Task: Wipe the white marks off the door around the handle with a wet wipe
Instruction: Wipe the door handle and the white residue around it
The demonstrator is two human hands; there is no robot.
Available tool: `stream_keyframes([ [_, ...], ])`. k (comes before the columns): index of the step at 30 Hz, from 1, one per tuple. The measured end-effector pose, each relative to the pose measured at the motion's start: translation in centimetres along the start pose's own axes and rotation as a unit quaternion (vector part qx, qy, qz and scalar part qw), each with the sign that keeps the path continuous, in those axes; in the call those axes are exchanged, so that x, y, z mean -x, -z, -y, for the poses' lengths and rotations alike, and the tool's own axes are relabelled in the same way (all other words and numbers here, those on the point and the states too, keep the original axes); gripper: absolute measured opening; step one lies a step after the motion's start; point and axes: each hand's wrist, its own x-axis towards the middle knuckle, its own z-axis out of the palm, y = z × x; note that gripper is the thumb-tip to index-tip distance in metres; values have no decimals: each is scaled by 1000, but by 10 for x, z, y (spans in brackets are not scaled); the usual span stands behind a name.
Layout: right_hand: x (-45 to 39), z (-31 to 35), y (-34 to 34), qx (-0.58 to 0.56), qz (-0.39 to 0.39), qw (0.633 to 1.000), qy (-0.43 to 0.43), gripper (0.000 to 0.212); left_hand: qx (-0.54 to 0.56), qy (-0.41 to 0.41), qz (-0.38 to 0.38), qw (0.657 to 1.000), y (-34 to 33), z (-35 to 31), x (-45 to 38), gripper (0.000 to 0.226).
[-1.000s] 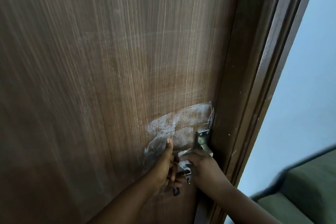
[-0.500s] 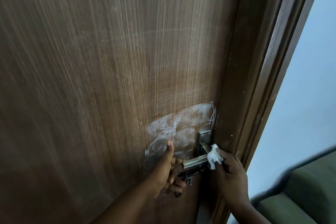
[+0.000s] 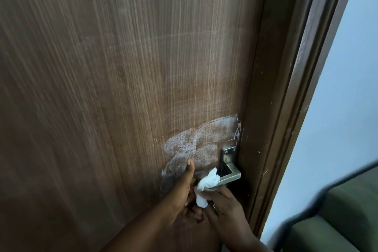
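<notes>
A brown wood-grain door [image 3: 122,88] fills the view. White marks [image 3: 196,141] spread across it just left of and above the metal lever handle [image 3: 230,174]. My right hand [image 3: 223,206] grips a crumpled white wet wipe [image 3: 206,184], which lies against the lever's left part. My left hand [image 3: 184,192] is curled around the lever's end, thumb pointing up onto the lower marks. The handle plate [image 3: 229,154] stands above the lever.
The dark door frame [image 3: 290,108] runs down the right of the door. Beyond it is a pale wall [image 3: 343,98]. A green sofa with a dark edge [image 3: 337,221] sits at the lower right.
My right hand has carried the wipe left along the lever, from its right corner to near my left hand. The left hand has stayed on the handle.
</notes>
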Motion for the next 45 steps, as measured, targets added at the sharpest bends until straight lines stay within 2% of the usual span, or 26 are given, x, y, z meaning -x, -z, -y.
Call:
stream_keyframes([
  [3,5,-7,16,-15,-43,999,-25,21,-27,-24,-19,999,3,3,-3,97],
  [6,4,-21,36,2,-147,981,-124,16,-30,-26,-11,999,6,4,-3,96],
  [7,2,-25,40,11,-172,972,-162,22,-33,-23,-5,999,6,3,-2,95],
  [9,-6,-29,42,10,-183,961,-207,29,-34,-23,-1,999,5,3,-2,93],
  [13,-13,-20,31,0,-191,958,-212,33,-39,-20,-6,999,5,2,-3,97],
  [16,-4,-16,16,17,-152,974,-164,23,-35,-16,-15,999,5,4,-4,100],
  [17,-2,-15,13,12,-126,980,-153,16,-34,-16,-20,999,5,5,-4,102],
  [19,0,-13,10,2,-56,988,-146,17,-32,-20,-25,999,5,6,-3,102],
  [21,1,-14,11,-15,8,989,-148,24,-31,-22,-27,999,5,7,-3,99],
  [23,3,-13,15,-42,0,979,-197,25,-30,-18,-26,999,5,7,-3,101],
  [25,3,-15,20,-118,-87,940,-309,20,-31,-14,-18,999,6,8,-4,104],
  [27,-2,-21,28,-299,-174,842,-414,15,-31,-13,-10,999,7,8,-4,104],
  [29,-12,-22,36,-457,-211,724,-473,16,-34,-13,-5,999,6,7,-2,102],
  [30,-17,-23,37,-492,-221,683,-492,18,-36,-14,-3,999,6,6,-1,101],
  [33,-27,-18,36,-551,-235,607,-522,23,-44,-13,0,999,6,6,2,100],
  [37,-34,-9,36,-569,-240,565,-547,24,-41,-10,0,999,5,8,2,99],
  [42,-29,-11,30,-580,-231,561,-544,16,-50,-7,-5,999,2,8,0,93],
  [45,-25,-4,21,-590,-189,567,-543,15,-50,-16,1,999,2,9,-1,97],
])
